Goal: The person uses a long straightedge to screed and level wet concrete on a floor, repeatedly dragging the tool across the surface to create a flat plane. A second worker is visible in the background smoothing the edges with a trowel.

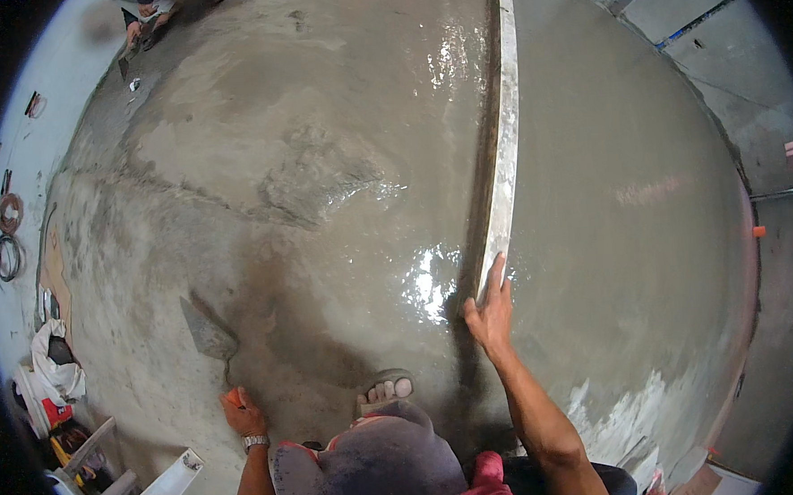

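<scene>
Across the wet floor, between its left and right edges, lies a screed straightedge, its near end gripped by the right hand, apparently for control; the left hand clasps a pointing trowel by its handle, leaving the blade free.

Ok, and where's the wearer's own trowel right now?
In the head view, the trowel is left of centre in the lower half, held in the left hand, well left of the toes.

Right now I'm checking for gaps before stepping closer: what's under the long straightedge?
Wet grey floor shows along both sides of the straightedge; the strip directly beneath is hidden.
</scene>
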Tool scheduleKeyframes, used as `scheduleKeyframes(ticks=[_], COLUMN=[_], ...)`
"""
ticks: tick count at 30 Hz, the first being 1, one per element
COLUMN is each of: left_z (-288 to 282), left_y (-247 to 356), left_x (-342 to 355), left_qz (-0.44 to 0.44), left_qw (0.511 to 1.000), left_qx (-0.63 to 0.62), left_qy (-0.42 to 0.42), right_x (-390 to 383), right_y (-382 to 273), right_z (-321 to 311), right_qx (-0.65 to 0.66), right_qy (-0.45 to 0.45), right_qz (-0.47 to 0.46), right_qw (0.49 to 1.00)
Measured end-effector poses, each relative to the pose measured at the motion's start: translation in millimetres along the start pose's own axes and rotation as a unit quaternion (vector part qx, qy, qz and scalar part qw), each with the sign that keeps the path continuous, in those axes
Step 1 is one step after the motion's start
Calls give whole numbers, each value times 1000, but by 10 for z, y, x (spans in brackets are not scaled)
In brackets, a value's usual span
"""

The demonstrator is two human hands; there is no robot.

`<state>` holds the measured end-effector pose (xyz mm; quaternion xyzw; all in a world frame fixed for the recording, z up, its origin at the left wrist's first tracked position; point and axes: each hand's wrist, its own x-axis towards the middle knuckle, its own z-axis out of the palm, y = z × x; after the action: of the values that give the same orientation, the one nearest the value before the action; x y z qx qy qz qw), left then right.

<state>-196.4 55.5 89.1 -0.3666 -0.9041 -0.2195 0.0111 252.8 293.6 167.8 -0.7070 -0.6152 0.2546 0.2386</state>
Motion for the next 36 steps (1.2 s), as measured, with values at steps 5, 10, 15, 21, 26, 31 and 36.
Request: scheduleKeyframes(ticks=[5, 10, 15, 21, 26, 31, 36], left_z=[-16, -74, -14, -108, -105, -76, -5], left_y=[148, 188, 29, 226, 78, 51, -29], left_x=[11, 6, 1, 3, 12, 17, -5], left_qz=[-5, 7, 1, -14, -22, -58, -45], left_qw=[1000, 999, 999, 1000, 996, 992, 996], left_qx=[-20, -48, -43, -8, 5, -19, 12], left_qy=[18, -1, -20, -10, -81, -107, -83], right_x=[219, -14, 342, -12, 261, 159, 195], right_y=[-168, -202, -290, -408, -498, -594, -633], right_z=[36, 155, 134, 289, 320, 378, 479], right_qx=[-3, -28, -13, -18, -21, -11, -10], right_qy=[-6, 7, -9, 8, 22, -7, 15], right_qz=[34, 18, 29, 17, -15, 2, -29], right_qw=[999, 999, 999, 1000, 999, 1000, 999])
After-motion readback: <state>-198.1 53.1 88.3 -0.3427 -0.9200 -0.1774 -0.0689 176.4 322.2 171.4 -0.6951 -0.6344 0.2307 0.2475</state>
